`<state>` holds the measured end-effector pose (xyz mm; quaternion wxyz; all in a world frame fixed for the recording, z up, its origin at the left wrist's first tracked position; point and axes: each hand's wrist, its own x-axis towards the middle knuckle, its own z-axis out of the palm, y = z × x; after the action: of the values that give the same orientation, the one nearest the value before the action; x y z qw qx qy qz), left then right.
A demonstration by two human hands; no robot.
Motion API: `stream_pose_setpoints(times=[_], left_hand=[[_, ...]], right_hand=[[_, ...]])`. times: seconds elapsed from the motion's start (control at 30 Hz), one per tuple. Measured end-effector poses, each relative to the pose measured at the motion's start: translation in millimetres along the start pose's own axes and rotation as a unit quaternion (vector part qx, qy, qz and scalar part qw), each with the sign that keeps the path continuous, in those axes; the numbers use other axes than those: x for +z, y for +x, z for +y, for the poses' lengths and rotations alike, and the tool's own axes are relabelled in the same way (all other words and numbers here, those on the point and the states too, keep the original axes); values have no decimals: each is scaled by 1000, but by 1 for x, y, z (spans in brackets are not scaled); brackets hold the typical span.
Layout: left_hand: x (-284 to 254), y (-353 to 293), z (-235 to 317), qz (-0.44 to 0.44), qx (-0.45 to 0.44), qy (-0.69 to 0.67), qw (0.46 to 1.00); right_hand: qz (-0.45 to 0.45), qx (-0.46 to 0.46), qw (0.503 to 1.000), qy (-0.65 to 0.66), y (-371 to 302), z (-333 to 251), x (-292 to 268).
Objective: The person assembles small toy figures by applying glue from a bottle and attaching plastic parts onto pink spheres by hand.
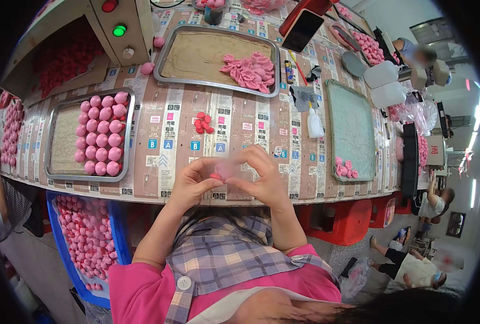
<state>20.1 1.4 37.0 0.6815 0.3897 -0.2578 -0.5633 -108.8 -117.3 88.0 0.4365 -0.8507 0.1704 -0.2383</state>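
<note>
Close to the table's front edge, both my hands meet around a small pink rounded piece [226,169] with a bit of red at its lower left. My left hand [193,182] pinches it between thumb and fingers. My right hand [262,177] closes on its other side, fingers bent and partly smeared by motion. Just beyond them lies a small pile of red pieces [203,123]. To the left, a metal tray [50,156] carries rows of pink balls [101,139] with red parts. A larger tray [191,56] at the back holds limp pink pieces [252,72].
On the right are a greenish tray [353,119] with a few pink pieces, a white squeeze bottle [314,124] and a phone [303,31]. A machine [122,51] stands back left. Below the table sits a blue crate [122,243] of pink pieces; red stools [342,222] are at right.
</note>
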Motion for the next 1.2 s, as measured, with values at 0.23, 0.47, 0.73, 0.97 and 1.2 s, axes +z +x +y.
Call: stream_pose_setpoints(times=[0.23,0.47,0.73,0.97,1.2], left_hand=[[2,0,-1,19,12,45,999],[1,-1,-1,39,12,107,993],[3,-2,1,32,42,121,991],[1,-2,-9,-13,15,-58,998],[-6,-2,-15,-69,-7,-145,987]], right_hand=[[11,5,1000,1,-4,2,1],[36,-3,999,-36,-8,2,5],[102,-112,973,-174,-14,4,17],[93,81,978,171,-21,16,28],[18,42,992,115,-14,9,21]])
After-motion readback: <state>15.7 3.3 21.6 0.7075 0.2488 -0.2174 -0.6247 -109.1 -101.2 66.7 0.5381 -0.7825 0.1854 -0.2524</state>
